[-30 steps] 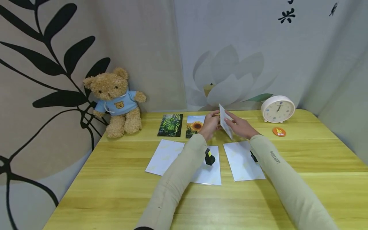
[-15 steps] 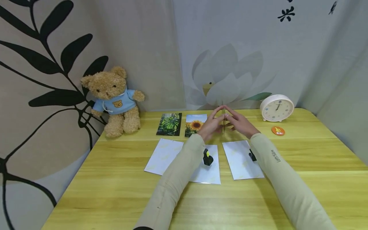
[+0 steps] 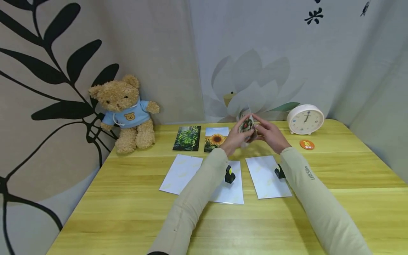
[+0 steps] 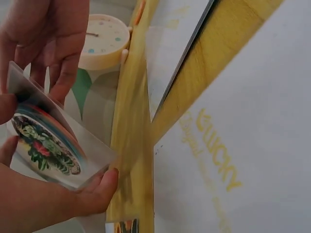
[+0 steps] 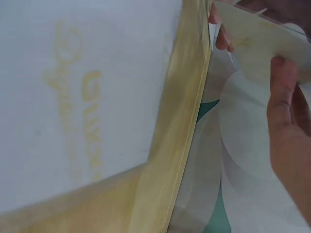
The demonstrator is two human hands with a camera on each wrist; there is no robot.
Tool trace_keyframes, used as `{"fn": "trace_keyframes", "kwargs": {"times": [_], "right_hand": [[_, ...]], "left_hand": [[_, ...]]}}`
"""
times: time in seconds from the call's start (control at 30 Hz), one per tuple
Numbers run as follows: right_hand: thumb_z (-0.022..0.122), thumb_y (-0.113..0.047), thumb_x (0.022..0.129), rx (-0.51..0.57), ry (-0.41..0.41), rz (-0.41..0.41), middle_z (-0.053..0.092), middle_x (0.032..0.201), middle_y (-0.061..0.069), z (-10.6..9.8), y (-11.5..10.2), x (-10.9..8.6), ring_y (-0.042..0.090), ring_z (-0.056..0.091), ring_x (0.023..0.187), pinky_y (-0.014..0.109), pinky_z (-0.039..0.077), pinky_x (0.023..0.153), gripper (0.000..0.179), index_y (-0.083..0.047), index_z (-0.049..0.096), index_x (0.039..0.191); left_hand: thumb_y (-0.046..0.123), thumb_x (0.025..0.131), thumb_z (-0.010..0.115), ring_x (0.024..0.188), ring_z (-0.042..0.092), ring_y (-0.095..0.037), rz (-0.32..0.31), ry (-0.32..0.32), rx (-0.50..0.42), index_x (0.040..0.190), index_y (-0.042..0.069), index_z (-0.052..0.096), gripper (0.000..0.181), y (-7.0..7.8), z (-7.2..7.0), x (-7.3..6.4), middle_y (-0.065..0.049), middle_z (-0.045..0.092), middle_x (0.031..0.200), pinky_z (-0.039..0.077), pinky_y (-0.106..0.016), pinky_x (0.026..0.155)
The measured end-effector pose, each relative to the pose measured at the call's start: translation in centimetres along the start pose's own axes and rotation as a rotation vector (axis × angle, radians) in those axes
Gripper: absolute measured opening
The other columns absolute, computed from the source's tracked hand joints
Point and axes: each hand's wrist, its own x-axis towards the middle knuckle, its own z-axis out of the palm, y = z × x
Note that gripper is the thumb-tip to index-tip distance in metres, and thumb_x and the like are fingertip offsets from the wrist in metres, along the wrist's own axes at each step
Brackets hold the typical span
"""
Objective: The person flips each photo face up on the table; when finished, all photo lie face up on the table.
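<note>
Both hands hold one photo print between them near the back of the table. In the head view the photo print [image 3: 247,124] stands tilted, its picture side turned partly toward me. A round planting of succulents with a red bloom shows on the photo print [image 4: 46,145] in the left wrist view. My left hand [image 3: 234,140] grips its near side, thumb along the edge. My right hand [image 3: 272,136] pinches the other side; the right wrist view has its thumb [image 5: 284,80] on the pale back. A sunflower photo [image 3: 216,137] lies beside my left hand.
A green leaf photo [image 3: 186,138] lies further left. Three face-down white prints lie nearer: left [image 3: 181,173], middle [image 3: 227,194] partly under my left forearm, right [image 3: 268,177]. A teddy bear [image 3: 129,115], a round clock [image 3: 306,119] and an orange badge [image 3: 307,144] stand or lie around.
The photo print has turned between my hands: its white back showed first, then its thin edge, and now its picture side. The hands stay in nearly the same place.
</note>
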Motion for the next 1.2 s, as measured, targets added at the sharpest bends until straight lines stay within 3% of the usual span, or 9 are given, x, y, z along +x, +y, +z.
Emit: {"fn": "trace_keyframes", "kwargs": {"times": [0.17, 0.33, 0.53, 0.67, 0.87, 0.93, 1.03, 1.1, 1.2], "right_hand": [[0.05, -0.026, 0.107, 0.048, 0.07, -0.014, 0.04, 0.158, 0.021, -0.2, 0.0, -0.1, 0.0, 0.059, 0.108, 0.014, 0.055, 0.084, 0.059, -0.023, 0.026, 0.161], [0.059, -0.015, 0.102, -0.013, 0.191, -0.079, 0.047, 0.154, 0.019, -0.4, 0.4, -0.2, -0.002, 0.062, 0.105, 0.012, 0.054, 0.083, 0.065, -0.023, 0.03, 0.16], [0.067, -0.007, 0.096, -0.072, 0.326, -0.158, 0.058, 0.144, 0.02, -0.8, 0.8, -0.3, -0.005, 0.067, 0.091, 0.012, 0.053, 0.078, 0.067, -0.024, 0.041, 0.155], [0.069, -0.004, 0.094, -0.117, 0.38, -0.163, 0.062, 0.139, 0.019, -1.1, 0.9, -0.3, -0.007, 0.067, 0.088, 0.01, 0.052, 0.077, 0.066, -0.023, 0.046, 0.152], [0.063, 0.004, 0.094, -0.16, 0.389, -0.112, 0.062, 0.139, 0.02, -1.5, 1.0, -0.3, -0.005, 0.063, 0.09, 0.008, 0.052, 0.075, 0.066, -0.016, 0.043, 0.154], [0.06, 0.003, 0.096, -0.174, 0.379, -0.082, 0.061, 0.14, 0.021, -1.6, 1.1, -0.3, 0.0, 0.063, 0.094, 0.01, 0.053, 0.076, 0.064, -0.015, 0.041, 0.155], [0.057, -0.005, 0.101, -0.194, 0.349, -0.022, 0.058, 0.142, 0.022, -1.9, 1.3, -0.4, 0.016, 0.065, 0.107, 0.016, 0.056, 0.077, 0.06, -0.015, 0.036, 0.157], [0.053, -0.013, 0.104, -0.2, 0.319, 0.033, 0.056, 0.145, 0.022, -2.1, 1.5, -0.3, 0.027, 0.063, 0.118, 0.025, 0.058, 0.084, 0.059, -0.014, 0.032, 0.159], [0.05, -0.022, 0.106, -0.148, 0.261, 0.126, 0.051, 0.15, 0.024, -2.3, 1.9, -0.3, 0.037, 0.054, 0.132, 0.039, 0.055, 0.098, 0.062, -0.009, 0.023, 0.161]], "left_hand": [[0.015, 0.098, 0.065, 0.14, 0.045, -0.034, -0.01, 0.027, 0.036, 0.151, 0.042, 0.042, 0.065, -0.1, -0.1, -0.3, -0.011, 0.037, 0.159, 0.04, -0.055, 0.114], [0.018, 0.095, 0.07, 0.14, 0.046, -0.034, -0.039, 0.083, 0.075, 0.15, 0.035, 0.045, 0.063, -0.6, -0.3, -0.3, -0.012, 0.043, 0.155, 0.037, -0.055, 0.117], [0.022, 0.095, 0.069, 0.152, 0.03, -0.034, -0.027, 0.099, 0.106, 0.153, 0.03, 0.041, 0.065, -0.6, -0.5, -0.2, -0.008, 0.033, 0.164, 0.026, -0.056, 0.123], [0.021, 0.096, 0.068, 0.153, 0.027, -0.036, -0.025, 0.109, 0.117, 0.154, 0.028, 0.041, 0.065, -0.4, -0.7, -0.2, -0.013, 0.029, 0.165, 0.028, -0.056, 0.122], [0.018, 0.096, 0.067, 0.14, 0.044, -0.034, -0.036, 0.1, 0.121, 0.154, 0.022, 0.041, 0.064, -0.4, -1.1, -0.3, -0.019, 0.038, 0.157, 0.04, -0.055, 0.114], [0.019, 0.097, 0.066, 0.123, 0.053, -0.029, -0.049, 0.098, 0.118, 0.153, 0.021, 0.041, 0.062, -0.5, -1.4, -0.2, -0.018, 0.044, 0.152, 0.046, -0.051, 0.105], [0.019, 0.098, 0.063, 0.098, 0.054, -0.022, -0.074, 0.104, 0.121, 0.152, 0.019, 0.043, 0.057, -0.7, -1.7, -0.1, -0.015, 0.052, 0.143, 0.048, -0.047, 0.092], [0.02, 0.099, 0.061, 0.1, 0.055, -0.022, -0.083, 0.101, 0.124, 0.151, 0.018, 0.044, 0.055, -0.8, -1.9, 0.0, -0.014, 0.052, 0.144, 0.047, -0.047, 0.095], [0.023, 0.1, 0.059, 0.129, 0.052, -0.026, -0.09, 0.093, 0.146, 0.15, 0.015, 0.044, 0.053, -0.8, -2.2, 0.1, -0.012, 0.046, 0.153, 0.041, -0.05, 0.111]]}}
